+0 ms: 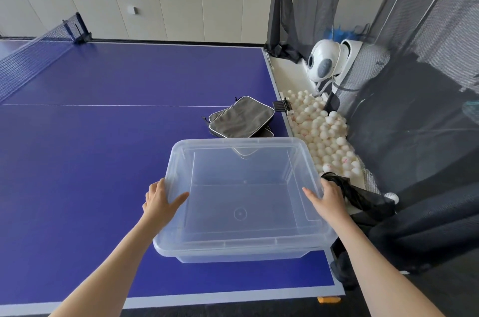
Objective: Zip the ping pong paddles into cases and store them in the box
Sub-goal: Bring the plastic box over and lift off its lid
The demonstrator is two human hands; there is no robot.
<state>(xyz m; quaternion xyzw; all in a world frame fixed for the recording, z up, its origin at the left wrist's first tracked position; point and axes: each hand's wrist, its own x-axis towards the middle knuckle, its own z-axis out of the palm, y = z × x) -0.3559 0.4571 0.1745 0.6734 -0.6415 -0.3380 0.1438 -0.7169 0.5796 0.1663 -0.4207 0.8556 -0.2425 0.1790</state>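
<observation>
Clear rectangular plastic box [233, 245], lower centre, blue bench [77, 161]: left hand [162, 200] and right hand [328, 198] grip side rims, fingers curled outside, thumbs inside.

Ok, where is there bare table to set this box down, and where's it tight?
Most room: the blue table left of the clear box, from the near edge up to the net. Tight on the right: the grey cases lie just behind the box by the table's edge, with the heap of balls beyond it.
</observation>
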